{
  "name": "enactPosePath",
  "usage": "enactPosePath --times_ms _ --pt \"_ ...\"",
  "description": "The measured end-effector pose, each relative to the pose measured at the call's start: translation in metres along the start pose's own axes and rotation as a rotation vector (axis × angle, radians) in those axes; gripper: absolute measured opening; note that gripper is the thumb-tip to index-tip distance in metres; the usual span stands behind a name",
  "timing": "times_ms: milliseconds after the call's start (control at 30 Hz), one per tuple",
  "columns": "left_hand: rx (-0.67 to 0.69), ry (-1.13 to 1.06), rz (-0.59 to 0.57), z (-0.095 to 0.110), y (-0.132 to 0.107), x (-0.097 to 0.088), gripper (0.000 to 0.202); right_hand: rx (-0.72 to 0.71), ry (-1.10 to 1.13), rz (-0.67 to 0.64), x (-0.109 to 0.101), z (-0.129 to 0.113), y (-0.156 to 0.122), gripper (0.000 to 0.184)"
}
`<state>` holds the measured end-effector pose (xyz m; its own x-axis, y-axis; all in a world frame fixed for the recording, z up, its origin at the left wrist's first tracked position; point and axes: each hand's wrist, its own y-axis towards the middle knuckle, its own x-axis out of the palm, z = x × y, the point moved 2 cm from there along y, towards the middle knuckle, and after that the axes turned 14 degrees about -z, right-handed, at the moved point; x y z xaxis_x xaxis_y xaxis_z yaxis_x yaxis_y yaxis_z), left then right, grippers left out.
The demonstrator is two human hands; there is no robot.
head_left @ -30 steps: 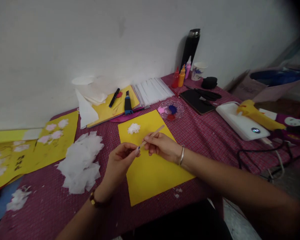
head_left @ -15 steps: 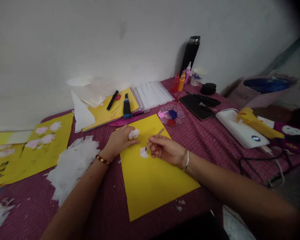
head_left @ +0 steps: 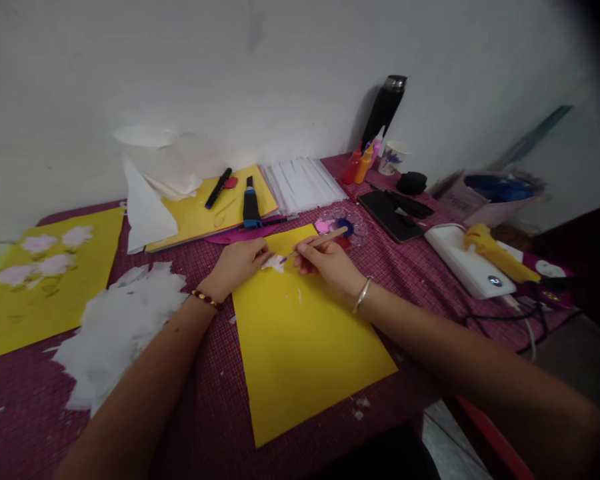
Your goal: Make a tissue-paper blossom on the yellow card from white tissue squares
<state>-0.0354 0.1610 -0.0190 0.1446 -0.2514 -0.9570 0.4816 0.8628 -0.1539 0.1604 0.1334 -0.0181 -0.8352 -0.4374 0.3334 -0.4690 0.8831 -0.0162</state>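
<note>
My left hand (head_left: 243, 265) is closed near the top left of a yellow sheet (head_left: 310, 360), its fingers pinched on a small piece of white tissue paper (head_left: 274, 264). Its curled fingers hide part of what it holds. In my right hand (head_left: 330, 263) is a flat wooden stick (head_left: 327, 239), gripped like a pen. The stick's dark purple-stained tip meets the white piece beside my left fingertips. Faint pale marks show on the sheet below the hands. A pile of cut white tissue paper (head_left: 125, 327) lies left of my left forearm.
Behind the sheet is a clear paint dish (head_left: 357, 233) with pink, blue and red paint. A utility knife (head_left: 251, 205) and a black marker (head_left: 218, 189) rest on stacked paper. Paint bottles (head_left: 364, 165), a black flask (head_left: 385, 107) and a white power bank (head_left: 473, 263) stand or lie rightward.
The small white piece has left the middle of the sheet and is now up at my left fingers. My right hand followed it with the stick. The crumpled tissue in my left hand is now hidden.
</note>
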Motion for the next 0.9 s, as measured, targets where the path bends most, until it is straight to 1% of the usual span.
enactPosePath --times_ms 133,300,433,533,667,833,900 --pt "-0.031 0.026 0.011 -0.001 0.001 0.001 0.026 -0.036 -0.231 -0.055 0.008 0.005 0.013 0.021" --pt "-0.055 0.024 0.015 -0.002 0.002 0.000 0.026 -0.077 -0.523 -0.169 0.020 0.009 0.018 0.016" --pt "-0.058 0.009 0.027 -0.003 0.001 0.001 0.028 -0.123 -0.732 -0.163 0.025 0.009 0.019 0.013" --pt "-0.042 -0.011 0.036 -0.003 0.002 0.002 0.029 -0.147 -0.868 -0.195 0.026 0.008 0.021 0.014" --pt "-0.016 -0.036 0.054 -0.004 0.001 0.002 0.024 -0.110 -1.081 -0.207 0.030 0.004 0.022 0.015" --pt "-0.003 -0.060 0.059 -0.006 0.000 0.002 0.013 -0.107 -1.416 -0.251 0.047 -0.004 0.025 0.016" --pt "-0.013 -0.058 0.056 -0.008 0.000 0.003 0.011 -0.102 -1.512 -0.258 0.054 -0.005 0.028 0.016"
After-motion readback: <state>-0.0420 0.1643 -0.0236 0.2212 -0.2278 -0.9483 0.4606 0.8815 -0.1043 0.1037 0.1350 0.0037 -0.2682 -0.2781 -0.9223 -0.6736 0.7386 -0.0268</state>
